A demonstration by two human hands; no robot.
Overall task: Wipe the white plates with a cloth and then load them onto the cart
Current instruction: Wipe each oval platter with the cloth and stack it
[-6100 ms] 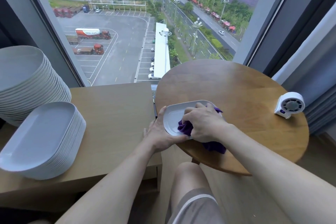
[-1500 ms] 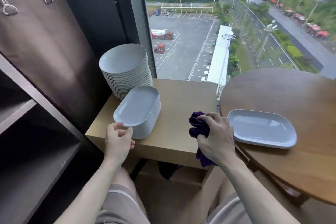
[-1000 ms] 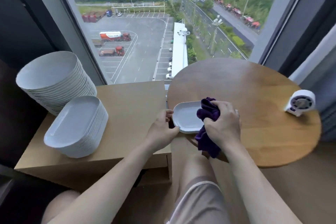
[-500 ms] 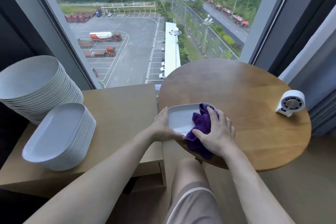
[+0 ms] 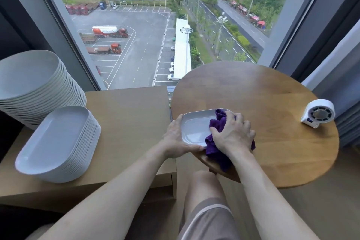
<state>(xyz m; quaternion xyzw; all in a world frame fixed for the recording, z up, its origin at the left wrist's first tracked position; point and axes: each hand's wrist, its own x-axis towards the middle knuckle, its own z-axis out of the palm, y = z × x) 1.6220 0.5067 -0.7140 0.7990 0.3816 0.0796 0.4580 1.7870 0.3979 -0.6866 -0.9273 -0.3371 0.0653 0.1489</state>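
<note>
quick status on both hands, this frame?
Left hand: grips the white plate at its near left edge.
Right hand: grips the bunched purple cloth, pressing it on the plate.

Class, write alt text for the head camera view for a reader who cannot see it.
A person's right hand grips a purple cloth pressed onto a white oblong plate on a round wooden table, the left hand holding the plate's rim. Two stacks of white plates sit on a desk to the left; a small white fan stands on the table.
</note>
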